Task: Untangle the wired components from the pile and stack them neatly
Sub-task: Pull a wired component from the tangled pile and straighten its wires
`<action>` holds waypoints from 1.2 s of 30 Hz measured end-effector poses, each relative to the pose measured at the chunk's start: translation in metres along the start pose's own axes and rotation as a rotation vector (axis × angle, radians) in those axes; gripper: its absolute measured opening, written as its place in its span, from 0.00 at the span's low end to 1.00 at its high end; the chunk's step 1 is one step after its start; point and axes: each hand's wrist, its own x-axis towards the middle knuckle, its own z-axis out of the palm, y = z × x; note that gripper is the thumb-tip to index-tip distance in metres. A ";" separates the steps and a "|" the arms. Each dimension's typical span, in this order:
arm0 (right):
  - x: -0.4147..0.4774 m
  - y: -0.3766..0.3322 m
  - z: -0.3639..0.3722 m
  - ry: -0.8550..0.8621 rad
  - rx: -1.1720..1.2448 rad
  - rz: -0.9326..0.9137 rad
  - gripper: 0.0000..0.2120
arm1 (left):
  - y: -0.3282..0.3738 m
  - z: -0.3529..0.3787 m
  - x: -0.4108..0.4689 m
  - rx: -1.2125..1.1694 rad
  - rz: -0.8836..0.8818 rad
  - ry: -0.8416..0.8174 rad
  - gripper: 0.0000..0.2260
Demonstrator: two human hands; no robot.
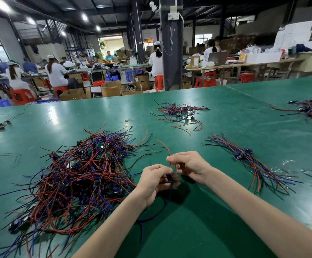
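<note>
Green table, tangled wire pile, both hands pinching 1 wired component

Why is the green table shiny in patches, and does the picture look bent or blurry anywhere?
Head view: ceiling lamps bounce white glare off the glossy table; the left hand and right hand, holding one wired part, drop a soft shadow just below them; the wide lens stretches things toward the edges, smearing the wire pile near the lower-left corner.

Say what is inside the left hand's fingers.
The left hand pinches a small blue component; its red wire runs up to the right hand, and dark wires hang below. The fingers cover the component's far side.
</note>
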 end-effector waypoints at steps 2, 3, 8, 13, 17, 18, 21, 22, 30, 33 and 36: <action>0.003 0.000 0.001 0.035 0.010 -0.020 0.02 | 0.000 0.000 0.000 0.003 0.005 0.009 0.08; 0.004 0.000 0.001 0.056 0.008 -0.027 0.03 | 0.000 0.000 0.000 0.002 0.005 0.009 0.08; 0.011 -0.004 -0.008 0.195 0.016 -0.046 0.06 | 0.001 0.002 -0.002 0.035 -0.023 -0.032 0.08; 0.017 -0.009 -0.021 0.283 0.028 -0.081 0.04 | 0.000 0.004 -0.003 0.056 -0.034 -0.057 0.07; 0.019 -0.007 -0.025 0.280 0.003 -0.121 0.04 | -0.001 0.005 -0.004 0.053 -0.015 -0.038 0.04; 0.019 -0.007 -0.026 0.285 0.005 -0.124 0.05 | -0.001 0.005 -0.004 0.046 -0.014 -0.031 0.04; 0.019 -0.009 -0.027 0.299 0.037 -0.123 0.05 | -0.002 0.006 -0.004 0.060 -0.016 -0.023 0.05; 0.019 -0.011 -0.027 0.303 0.056 -0.119 0.05 | -0.002 0.006 -0.004 0.072 -0.018 -0.024 0.06; 0.019 -0.015 -0.025 0.351 0.180 -0.046 0.08 | -0.004 0.007 -0.003 0.071 -0.021 -0.016 0.12; 0.018 -0.017 -0.025 0.344 0.227 -0.011 0.08 | -0.004 0.007 -0.004 0.073 -0.018 -0.018 0.12; 0.017 -0.020 -0.026 0.325 0.261 0.024 0.08 | -0.003 0.006 -0.005 0.085 -0.011 -0.018 0.10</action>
